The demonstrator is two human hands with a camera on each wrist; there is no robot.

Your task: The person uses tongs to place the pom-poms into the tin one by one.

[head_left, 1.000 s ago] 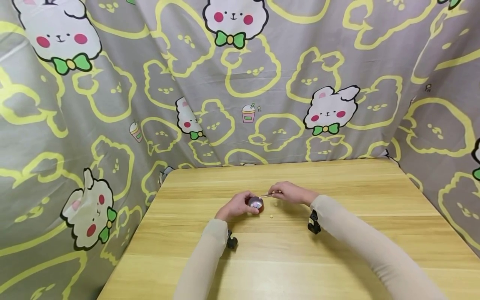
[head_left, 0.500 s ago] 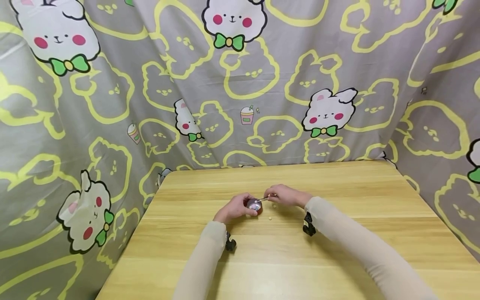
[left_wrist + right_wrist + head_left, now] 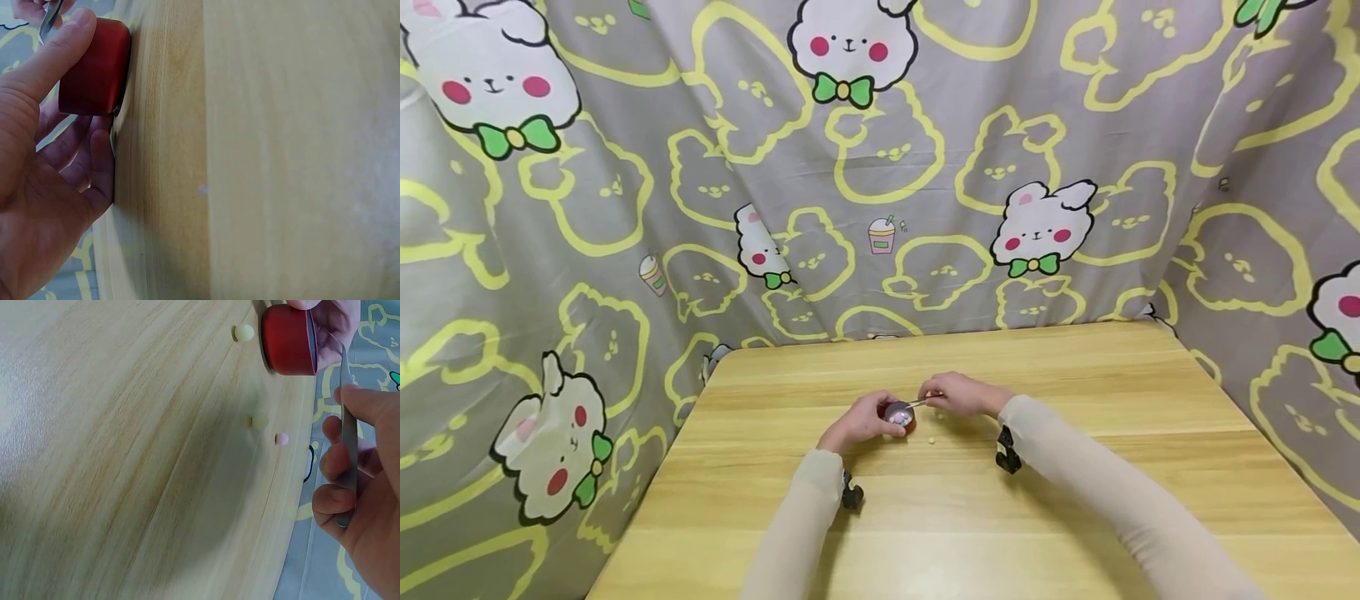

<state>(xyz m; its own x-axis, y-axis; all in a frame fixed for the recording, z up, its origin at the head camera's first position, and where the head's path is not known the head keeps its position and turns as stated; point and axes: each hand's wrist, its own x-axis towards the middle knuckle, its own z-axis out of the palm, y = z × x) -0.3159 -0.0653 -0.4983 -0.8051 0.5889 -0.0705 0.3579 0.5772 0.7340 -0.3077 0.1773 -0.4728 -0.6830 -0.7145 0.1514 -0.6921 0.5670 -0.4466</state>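
Note:
A small round red tin (image 3: 901,417) stands on the table with its shiny inside facing up. My left hand (image 3: 863,418) grips it from the left; in the left wrist view the thumb lies along the tin's red side (image 3: 100,69). From the right, my right hand (image 3: 958,392) pinches slim metal tweezers (image 3: 349,440), their tip over the tin's mouth. Two pale yellow beads (image 3: 244,333) and a pink bead (image 3: 282,439) lie on the wood near the tin in the right wrist view. What lies inside the tin is too small to make out.
The wooden table (image 3: 970,517) reaches back to a grey curtain (image 3: 925,183) printed with yellow outlines and white rabbits. The curtain also stands along the left and right sides. Black wrist cameras (image 3: 1008,451) hang under both sleeves.
My right hand has moved left and the tweezers' tip has gone from the tin's rim to over its mouth. My left hand keeps its grip on the tin. The head view has shifted slightly.

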